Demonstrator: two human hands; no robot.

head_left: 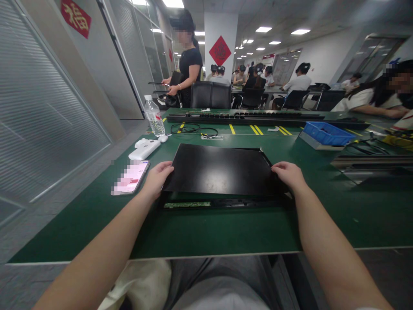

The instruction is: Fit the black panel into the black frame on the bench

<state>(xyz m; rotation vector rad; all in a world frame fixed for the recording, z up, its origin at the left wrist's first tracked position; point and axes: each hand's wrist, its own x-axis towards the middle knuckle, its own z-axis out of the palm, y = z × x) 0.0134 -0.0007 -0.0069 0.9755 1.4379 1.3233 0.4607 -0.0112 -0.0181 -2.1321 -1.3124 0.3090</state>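
A flat, glossy black screen panel [219, 170] lies over a black frame [245, 202], slightly out of line with it. Along the frame's near side, below the panel's edge, a green circuit board strip [187, 204] shows. My left hand [158, 177] grips the panel's left edge, thumb on top and the other fingers partly hidden underneath. At the opposite side, my right hand [289, 175] is closed at the panel's right edge, close to the frame's rim. How far the panel is raised from the frame I cannot tell.
On the green table [213, 237], a phone [132, 177], a white case [145, 149] and a water bottle [155, 117] stand left. Cables [193, 130] and long black strips [245, 117] lie behind; a blue tray [327, 133] sits right. A person [189, 60] stands beyond the table.
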